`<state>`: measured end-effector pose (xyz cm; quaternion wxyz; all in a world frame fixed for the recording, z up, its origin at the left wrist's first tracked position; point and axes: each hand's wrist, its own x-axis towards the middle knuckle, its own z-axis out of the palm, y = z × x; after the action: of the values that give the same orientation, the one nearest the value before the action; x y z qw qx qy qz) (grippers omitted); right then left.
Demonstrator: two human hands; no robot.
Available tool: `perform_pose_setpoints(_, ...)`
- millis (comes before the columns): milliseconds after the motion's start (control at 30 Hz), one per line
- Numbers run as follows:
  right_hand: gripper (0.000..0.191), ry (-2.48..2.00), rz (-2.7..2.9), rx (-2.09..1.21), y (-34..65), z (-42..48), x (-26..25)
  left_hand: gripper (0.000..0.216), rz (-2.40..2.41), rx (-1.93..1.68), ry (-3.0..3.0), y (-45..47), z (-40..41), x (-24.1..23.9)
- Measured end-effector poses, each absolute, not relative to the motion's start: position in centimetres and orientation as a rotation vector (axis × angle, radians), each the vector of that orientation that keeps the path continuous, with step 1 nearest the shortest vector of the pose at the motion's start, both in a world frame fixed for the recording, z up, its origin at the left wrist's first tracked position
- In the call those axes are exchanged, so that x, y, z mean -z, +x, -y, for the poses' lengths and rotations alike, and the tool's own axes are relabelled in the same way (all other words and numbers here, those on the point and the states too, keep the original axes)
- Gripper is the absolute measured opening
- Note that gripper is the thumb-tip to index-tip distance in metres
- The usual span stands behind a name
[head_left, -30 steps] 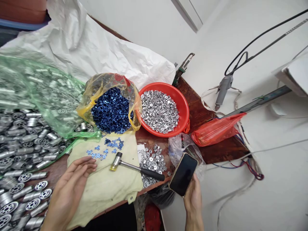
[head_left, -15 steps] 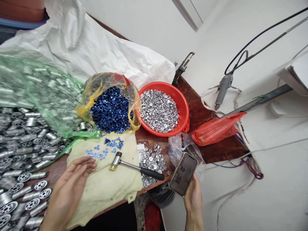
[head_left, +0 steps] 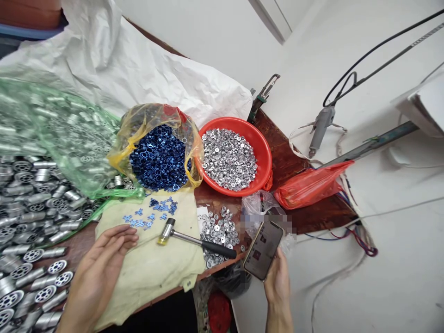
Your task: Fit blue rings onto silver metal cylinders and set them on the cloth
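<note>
A red basin holds small silver discs; beside it, a yellow bag gapes around blue parts. A green bag covers part of a heap of silver cylinders. The left hand, loosely open and seemingly empty, is near blue pieces on a pale cloth; the right hand grips a phone before a clear bag

The phone has lit up; black earlier, it shows blurred shapes.

Free to pass over the near cloth. Blocked farther off by hammer and yellow bag; at right by phone, maybe blurry clear bag too.
</note>
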<state>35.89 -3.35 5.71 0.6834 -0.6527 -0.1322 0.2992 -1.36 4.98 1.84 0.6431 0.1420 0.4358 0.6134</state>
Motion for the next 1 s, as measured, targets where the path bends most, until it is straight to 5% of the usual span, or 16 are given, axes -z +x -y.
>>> perform_pose_setpoints(1000, 0.047, -1.451, 0.262, -0.676, 36.21, 3.40, -5.71, 0.033, -1.002, -1.397, 0.310, -1.21, -5.11, -1.81)
